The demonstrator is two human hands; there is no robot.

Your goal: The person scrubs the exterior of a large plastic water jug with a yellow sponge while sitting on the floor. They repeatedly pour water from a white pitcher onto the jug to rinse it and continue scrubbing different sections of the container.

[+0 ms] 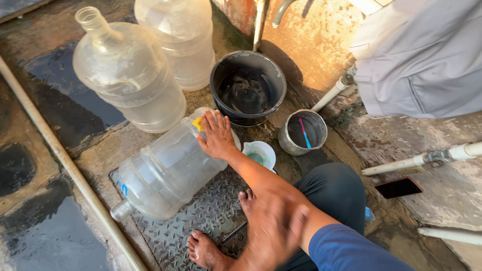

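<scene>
Right hand (217,136) lies flat and open on the base of the tipped water jug (168,173) on the metal floor plate (201,216) — steady it; left hand (273,231) — blurred, grip indeterminable.

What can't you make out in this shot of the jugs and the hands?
Head view only:
- The left hand is motion-blurred, so its fingers and anything in it are unclear.
- A yellow thing on the lying jug is mostly covered by the right hand.
- The rear jug loses its top to the upper edge.
- The black bucket is too dark inside to judge its contents.
</scene>
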